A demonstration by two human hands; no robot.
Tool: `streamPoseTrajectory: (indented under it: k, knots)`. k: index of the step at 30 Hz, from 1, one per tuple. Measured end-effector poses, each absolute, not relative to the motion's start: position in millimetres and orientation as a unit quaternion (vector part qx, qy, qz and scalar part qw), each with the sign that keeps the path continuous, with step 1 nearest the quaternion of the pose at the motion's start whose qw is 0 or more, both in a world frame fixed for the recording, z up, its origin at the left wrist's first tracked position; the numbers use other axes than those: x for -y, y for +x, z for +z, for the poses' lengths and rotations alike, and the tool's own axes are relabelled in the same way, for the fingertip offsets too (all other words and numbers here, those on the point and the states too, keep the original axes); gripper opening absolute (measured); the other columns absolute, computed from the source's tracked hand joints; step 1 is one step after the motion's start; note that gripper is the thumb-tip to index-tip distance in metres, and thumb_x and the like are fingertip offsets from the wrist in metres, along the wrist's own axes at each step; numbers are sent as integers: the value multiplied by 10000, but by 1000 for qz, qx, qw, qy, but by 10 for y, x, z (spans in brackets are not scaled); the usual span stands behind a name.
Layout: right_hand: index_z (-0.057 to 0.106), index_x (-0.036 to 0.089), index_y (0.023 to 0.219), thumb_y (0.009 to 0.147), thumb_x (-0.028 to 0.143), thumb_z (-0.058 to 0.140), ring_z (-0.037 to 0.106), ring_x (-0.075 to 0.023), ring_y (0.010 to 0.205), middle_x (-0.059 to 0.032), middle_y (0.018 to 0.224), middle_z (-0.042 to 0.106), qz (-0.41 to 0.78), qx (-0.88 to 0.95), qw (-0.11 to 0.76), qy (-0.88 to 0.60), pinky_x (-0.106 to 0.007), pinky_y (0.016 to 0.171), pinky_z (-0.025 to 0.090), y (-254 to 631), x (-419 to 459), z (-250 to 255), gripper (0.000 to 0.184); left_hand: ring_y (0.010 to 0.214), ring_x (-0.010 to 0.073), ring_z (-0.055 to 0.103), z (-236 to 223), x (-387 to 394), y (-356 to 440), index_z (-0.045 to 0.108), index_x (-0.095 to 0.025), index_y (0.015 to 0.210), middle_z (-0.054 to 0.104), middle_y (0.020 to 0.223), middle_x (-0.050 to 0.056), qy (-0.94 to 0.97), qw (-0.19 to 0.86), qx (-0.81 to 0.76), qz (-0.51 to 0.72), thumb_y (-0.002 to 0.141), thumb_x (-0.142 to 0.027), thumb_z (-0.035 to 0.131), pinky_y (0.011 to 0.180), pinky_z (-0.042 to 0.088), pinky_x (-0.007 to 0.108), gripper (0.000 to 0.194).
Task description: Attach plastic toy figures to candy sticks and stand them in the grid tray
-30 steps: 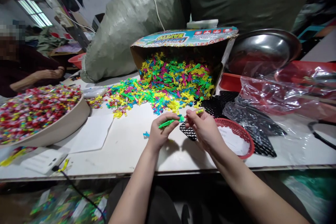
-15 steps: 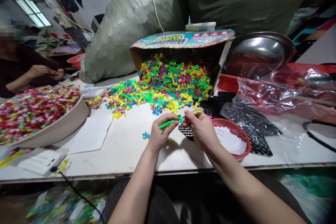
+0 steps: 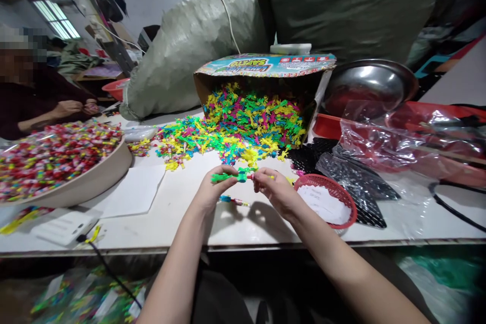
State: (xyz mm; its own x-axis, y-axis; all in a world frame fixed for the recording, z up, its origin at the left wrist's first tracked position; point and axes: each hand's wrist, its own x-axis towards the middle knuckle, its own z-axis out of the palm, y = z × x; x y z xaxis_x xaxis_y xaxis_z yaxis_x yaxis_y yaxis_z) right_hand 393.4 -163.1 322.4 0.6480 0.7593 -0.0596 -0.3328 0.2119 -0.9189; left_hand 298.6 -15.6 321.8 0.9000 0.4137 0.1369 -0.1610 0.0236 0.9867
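My left hand (image 3: 209,191) pinches a small green plastic toy figure (image 3: 224,177) with a blue part at its right end. My right hand (image 3: 276,190) is closed on a small red-ended piece (image 3: 250,176), largely covered by the fingers. The red end meets the blue part of the figure; I cannot tell whether it is inside it. Below the hands, a blue toy with a clear candy-filled tube (image 3: 240,202) lies on the white table (image 3: 174,228). Behind them spreads a pile of coloured figures (image 3: 197,136), spilling from a cardboard box (image 3: 261,67).
A large beige basin (image 3: 94,177) of small wrapped-looking pieces stands at left, near white paper (image 3: 138,190). At right are a red basket (image 3: 353,207) with paper slips, black patterned bags (image 3: 368,207) and a steel bowl (image 3: 375,81). Another person (image 3: 41,96) works at far left.
Both hands have shifted left, and the red-ended piece now meets the green figure's blue part. The blue toy and tube on the table show more fully. The camera view has shifted slightly.
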Motion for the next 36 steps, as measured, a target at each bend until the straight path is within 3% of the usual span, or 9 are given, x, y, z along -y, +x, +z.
streamPoseTrajectory:
  k: [8,12,19,22,27,32,36]
  knots:
    - [659,144,840,673,383,673,622,-172,766,-49,797,680,414,344,600,-591,-294,720,462,3812,1576,3147,292,628,109,538,3071,-112,2680,611,-157,792,599,680,-5,634,737,-172,156,574,-328,742,598,399,212,307]
    - [666,138,871,733,354,612,635,-201,785,-74,813,687,370,376,532,-663,-298,699,474,3792,1525,3035,262,662,112,554,2996,-181,2604,621,-162,831,612,707,2,650,719,-201,140,604,-323,718,639,416,218,295]
    - [667,167,867,790,225,537,589,-172,848,-79,923,635,126,412,489,-758,-267,749,446,3810,1425,2641,162,763,128,556,2873,-196,2691,581,-196,1027,592,912,40,717,642,-203,179,727,-362,584,655,449,234,343]
    - [661,179,902,817,240,519,578,-166,827,-63,879,640,101,432,459,-770,-265,753,428,3802,1402,2537,177,768,140,558,2842,-174,2768,564,-176,1034,585,933,63,734,618,-217,181,740,-366,556,679,466,268,349]
    - [659,173,920,861,283,479,553,-171,865,-68,882,643,75,478,401,-778,-271,788,389,3774,1389,2531,219,970,176,531,2781,-232,2866,466,-206,1170,536,1118,100,730,566,-270,272,730,-318,571,787,454,304,466]
    - [627,194,1011,837,314,528,519,-184,909,-61,941,630,83,518,331,-784,-296,816,354,3751,1409,2589,234,1002,178,536,2696,-412,2914,502,-192,1126,555,1108,98,719,547,-311,297,777,-317,489,789,462,288,371]
    - [624,208,1005,862,304,493,509,-176,905,-55,942,627,105,551,313,-767,-287,798,346,3717,1421,2621,217,984,168,548,2649,-492,2921,518,-185,1107,582,1081,87,767,468,-324,297,806,-299,432,803,458,291,333]
